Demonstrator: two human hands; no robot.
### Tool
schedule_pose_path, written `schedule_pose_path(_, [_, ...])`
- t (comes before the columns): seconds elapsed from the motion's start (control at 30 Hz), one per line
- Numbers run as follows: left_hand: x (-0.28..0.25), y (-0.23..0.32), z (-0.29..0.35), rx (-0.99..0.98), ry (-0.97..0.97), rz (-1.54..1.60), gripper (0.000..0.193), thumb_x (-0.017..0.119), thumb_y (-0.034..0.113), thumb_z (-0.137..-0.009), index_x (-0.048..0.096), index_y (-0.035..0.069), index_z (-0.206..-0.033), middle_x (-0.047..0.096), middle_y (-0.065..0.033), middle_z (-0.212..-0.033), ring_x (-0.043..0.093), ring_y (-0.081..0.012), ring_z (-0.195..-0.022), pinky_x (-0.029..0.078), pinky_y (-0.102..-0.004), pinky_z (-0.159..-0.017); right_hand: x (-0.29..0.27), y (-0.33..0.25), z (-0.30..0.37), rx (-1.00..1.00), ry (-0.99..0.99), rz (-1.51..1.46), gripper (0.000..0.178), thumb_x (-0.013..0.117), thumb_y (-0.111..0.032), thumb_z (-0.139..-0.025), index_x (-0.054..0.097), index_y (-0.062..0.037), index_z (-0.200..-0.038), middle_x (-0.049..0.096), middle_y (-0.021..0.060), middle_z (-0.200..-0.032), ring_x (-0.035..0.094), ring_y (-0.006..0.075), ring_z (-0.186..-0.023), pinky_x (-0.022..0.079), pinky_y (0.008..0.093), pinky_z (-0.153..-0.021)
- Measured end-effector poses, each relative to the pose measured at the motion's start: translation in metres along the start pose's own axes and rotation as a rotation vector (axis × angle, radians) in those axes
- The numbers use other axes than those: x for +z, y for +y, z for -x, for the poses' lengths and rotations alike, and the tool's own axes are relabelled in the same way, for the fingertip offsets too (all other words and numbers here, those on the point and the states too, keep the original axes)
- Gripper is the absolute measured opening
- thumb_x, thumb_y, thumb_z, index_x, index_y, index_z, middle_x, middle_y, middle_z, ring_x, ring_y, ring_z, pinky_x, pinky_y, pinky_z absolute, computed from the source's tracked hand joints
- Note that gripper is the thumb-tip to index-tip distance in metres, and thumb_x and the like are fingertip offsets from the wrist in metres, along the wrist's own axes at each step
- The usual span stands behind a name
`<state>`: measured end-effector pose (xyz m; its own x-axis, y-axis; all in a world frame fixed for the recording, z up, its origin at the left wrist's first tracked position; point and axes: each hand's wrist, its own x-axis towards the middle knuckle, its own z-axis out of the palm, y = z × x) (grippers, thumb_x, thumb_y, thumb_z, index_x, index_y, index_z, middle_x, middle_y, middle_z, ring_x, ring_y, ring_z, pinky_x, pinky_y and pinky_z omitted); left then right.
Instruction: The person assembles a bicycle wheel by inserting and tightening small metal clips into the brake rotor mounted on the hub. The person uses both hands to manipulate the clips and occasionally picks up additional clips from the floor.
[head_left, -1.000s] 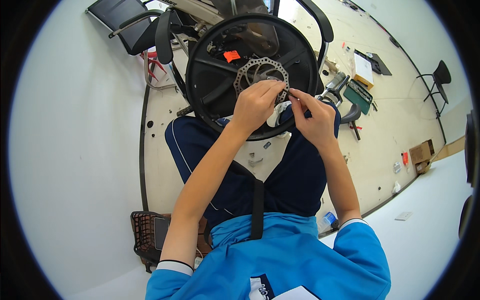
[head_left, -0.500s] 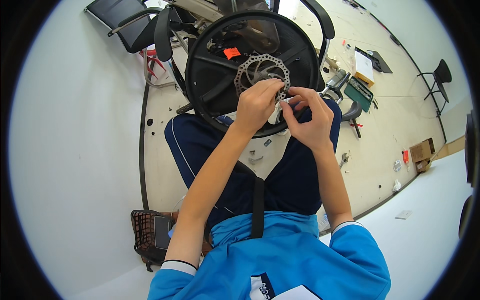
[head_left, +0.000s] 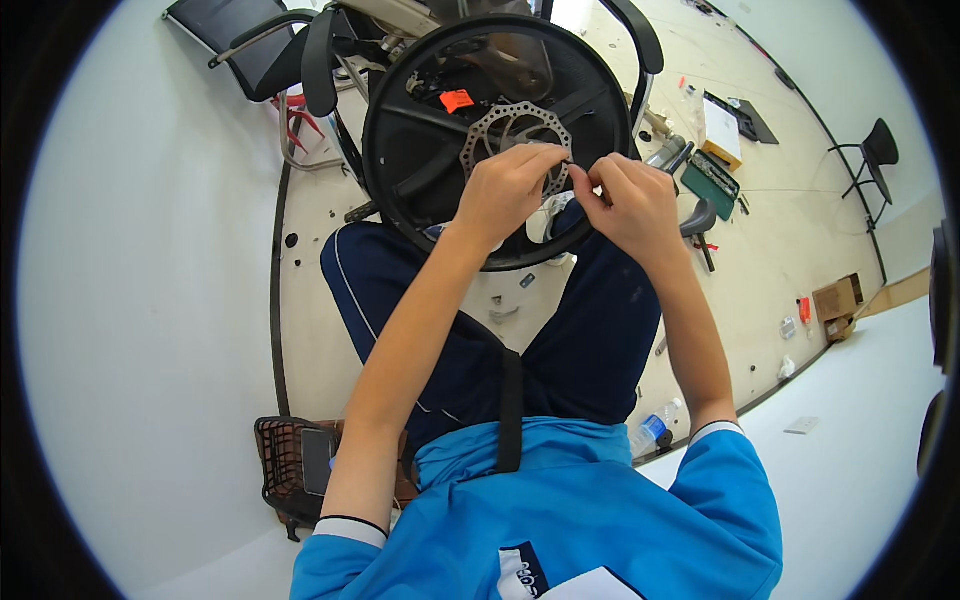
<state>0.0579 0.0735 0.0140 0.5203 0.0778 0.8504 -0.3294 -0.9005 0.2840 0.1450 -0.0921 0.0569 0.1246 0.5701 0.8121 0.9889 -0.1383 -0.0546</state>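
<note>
A black spoked wheel (head_left: pixel 372 150) lies in front of me, just beyond my knees, between two black chair armrests. At its hub sits a silver perforated brake disc (head_left: pixel 477 135). My left hand (head_left: pixel 508 190) is over the disc's near edge, thumb and fingers pinched together. Close on its right, my right hand (head_left: pixel 632 208) is also pinched, its fingertips nearly meeting the left ones. A tiny dark piece (head_left: pixel 567 162) shows between the fingertips, too small to name. An orange-red scrap (head_left: pixel 456 100) is on the wheel's far left side.
Right of the wheel, a green tool case (head_left: pixel 711 185) and a white-and-yellow box (head_left: pixel 722 132) lie on the floor. Farther right are a black chair (head_left: pixel 880 158) and a cardboard box (head_left: pixel 838 298). A water bottle (head_left: pixel 655 425) lies by my right side, a black basket (head_left: pixel 280 480) by my left.
My right hand has closed from a loose curl into a pinch and risen slightly. My left hand has shifted slightly left and up. The view has shifted a little, and the bottle shows more fully.
</note>
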Motion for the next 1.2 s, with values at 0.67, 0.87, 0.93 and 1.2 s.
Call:
schedule_pose_path(0.67, [0.008, 0.0, 0.008, 0.043, 0.077, -0.013, 0.035, 0.067, -0.011, -0.077, 0.069, 0.003, -0.108, 0.073, -0.0111, -0.102, 0.072, -0.0276, -0.094, 0.059, -0.0359, -0.079, -0.001, -0.002, 0.005, 0.152, -0.017, -0.255, 0.016, 0.076, -0.01, -0.087, 0.066, 0.0008, -0.079, 0.062, 0.0056, -0.072, 0.066, 0.0193, -0.058, 0.05, 0.0277, -0.052])
schedule_pose_path(0.87, [0.012, 0.003, 0.012, 0.034, 0.095, -0.024, 0.031, 0.069, -0.008, -0.077, 0.071, 0.003, -0.106, 0.074, -0.0118, -0.104, 0.073, -0.0274, -0.094, 0.06, -0.0346, -0.079, 0.02, -0.012, 0.018, 0.416, -0.073, -0.462, 0.032, 0.065, -0.016, -0.097, 0.065, 0.0017, -0.07, 0.059, 0.0025, -0.058, 0.053, 0.0119, -0.044, 0.039, 0.0256, -0.044])
schedule_pose_path(0.93, [0.018, 0.008, 0.015, -0.006, 0.184, -0.005, 0.028, 0.071, -0.005, -0.077, 0.072, 0.002, -0.104, 0.074, -0.0117, -0.103, 0.073, -0.0273, -0.092, 0.06, -0.0342, -0.077, 0.026, -0.023, 0.021, 0.64, -0.108, -0.701, 0.044, 0.056, -0.024, -0.103, 0.063, 0.0024, -0.069, 0.062, 0.0047, -0.06, 0.052, 0.0102, -0.042, 0.038, 0.0233, -0.041])
schedule_pose_path(1.2, [0.02, 0.003, 0.016, -0.008, 0.222, 0.023, 0.023, 0.076, -0.001, -0.076, 0.073, 0.003, -0.099, 0.075, -0.0103, -0.096, 0.074, -0.0265, -0.088, 0.061, -0.0336, -0.074, 0.012, -0.027, 0.015, 0.86, -0.293, -0.995, 0.043, 0.053, -0.028, -0.105, 0.07, 0.005, -0.083, 0.064, 0.0076, -0.06, 0.062, 0.0125, -0.048, 0.046, 0.0214, -0.046])
